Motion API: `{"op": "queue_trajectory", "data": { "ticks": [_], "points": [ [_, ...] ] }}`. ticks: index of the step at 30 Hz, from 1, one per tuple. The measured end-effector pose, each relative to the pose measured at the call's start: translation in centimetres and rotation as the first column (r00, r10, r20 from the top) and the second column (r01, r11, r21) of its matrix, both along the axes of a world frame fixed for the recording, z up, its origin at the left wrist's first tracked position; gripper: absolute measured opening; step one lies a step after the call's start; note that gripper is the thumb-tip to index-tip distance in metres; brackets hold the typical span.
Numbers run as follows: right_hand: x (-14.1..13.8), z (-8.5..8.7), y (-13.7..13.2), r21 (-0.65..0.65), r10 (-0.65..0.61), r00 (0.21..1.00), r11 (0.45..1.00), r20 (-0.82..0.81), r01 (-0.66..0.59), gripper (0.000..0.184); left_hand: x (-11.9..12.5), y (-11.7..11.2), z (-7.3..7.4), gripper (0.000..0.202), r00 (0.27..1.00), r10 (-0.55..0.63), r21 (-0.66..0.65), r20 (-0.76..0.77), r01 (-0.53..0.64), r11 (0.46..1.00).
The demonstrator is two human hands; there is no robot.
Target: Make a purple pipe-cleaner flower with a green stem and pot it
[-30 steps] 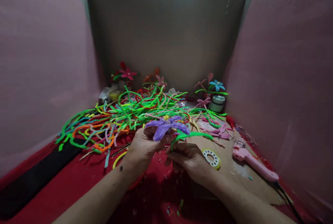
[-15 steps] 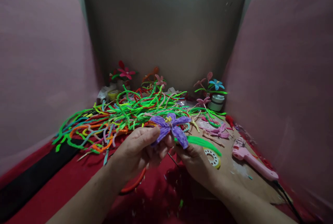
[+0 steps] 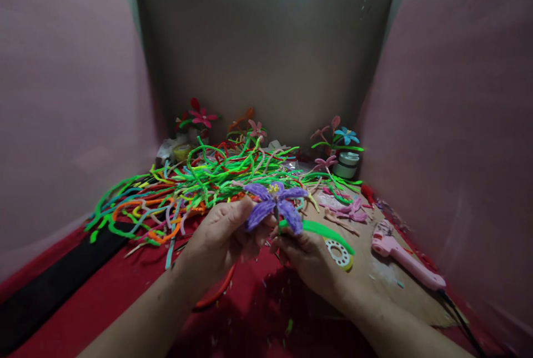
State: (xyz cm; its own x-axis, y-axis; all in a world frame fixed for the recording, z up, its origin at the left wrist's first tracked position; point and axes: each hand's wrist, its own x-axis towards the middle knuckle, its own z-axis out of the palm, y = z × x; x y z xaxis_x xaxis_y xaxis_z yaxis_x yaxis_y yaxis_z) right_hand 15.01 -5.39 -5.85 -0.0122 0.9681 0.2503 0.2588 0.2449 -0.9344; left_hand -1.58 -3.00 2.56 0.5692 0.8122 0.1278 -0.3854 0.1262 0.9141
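Observation:
Between my two hands is a purple pipe-cleaner flower point(image 3: 290, 216) with a yellow centre, its petals facing up and toward me. My left hand point(image 3: 227, 230) is closed, thumb and fingers pinching the flower's left petal. Below the bloom, my right hand point(image 3: 308, 255) is closed around the flower's stem. A long green pipe-cleaner leaf point(image 3: 327, 233) sticks out to the right over that hand. Most of the stem is hidden by my fingers.
A heap of coloured pipe cleaners point(image 3: 225, 166) lies ahead on the red cloth point(image 3: 258, 319). On the cardboard point(image 3: 375, 269) at right are a pink glue gun point(image 3: 410, 258) and a tape roll point(image 3: 339, 252). Small finished flowers point(image 3: 346, 135) stand at the back.
The flower has shifted slightly to the right and tilted in my fingers, so more of its stem shows under the petals. Both hands keep their hold.

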Motion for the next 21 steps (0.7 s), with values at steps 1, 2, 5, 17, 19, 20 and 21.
{"op": "queue_trajectory", "data": {
  "ticks": [1,2,5,17,19,20,21],
  "points": [
    [-0.1,0.1,0.0,-0.007,-0.004,1.000,1.000,-0.017,0.004,0.017,0.1,0.1,-0.1,0.038,1.000,0.018,-0.021,0.015,-0.018,1.000],
    [-0.1,0.2,0.0,-0.009,-0.011,0.999,1.000,-0.035,0.011,0.016,0.2,0.3,-0.1,0.037,0.999,0.036,-0.044,0.020,-0.035,0.998],
    [-0.3,1.2,-0.2,0.006,0.009,0.996,1.000,-0.088,-0.009,0.012,0.3,0.8,-0.5,0.033,0.997,0.076,-0.069,-0.018,-0.077,0.995],
    [0.0,2.3,-0.4,-0.030,0.193,0.973,0.980,-0.124,-0.198,0.026,1.8,0.1,-1.4,0.014,0.947,0.158,0.154,-0.279,-0.118,0.981],
    [-0.1,2.5,-0.4,-0.022,0.184,0.976,0.982,-0.114,-0.188,0.024,2.2,-0.2,-1.4,0.015,0.947,0.218,0.154,-0.238,-0.185,0.971],
    [-0.1,2.5,-0.4,-0.011,0.172,0.979,0.985,-0.112,-0.174,0.021,2.3,-0.3,-1.4,0.016,0.942,0.254,0.156,-0.220,-0.223,0.962],
    [-0.2,2.6,-0.4,0.001,0.156,0.981,0.988,-0.115,-0.157,0.017,2.4,-0.4,-1.4,0.016,0.935,0.290,0.160,-0.205,-0.260,0.952]
  ]
}}
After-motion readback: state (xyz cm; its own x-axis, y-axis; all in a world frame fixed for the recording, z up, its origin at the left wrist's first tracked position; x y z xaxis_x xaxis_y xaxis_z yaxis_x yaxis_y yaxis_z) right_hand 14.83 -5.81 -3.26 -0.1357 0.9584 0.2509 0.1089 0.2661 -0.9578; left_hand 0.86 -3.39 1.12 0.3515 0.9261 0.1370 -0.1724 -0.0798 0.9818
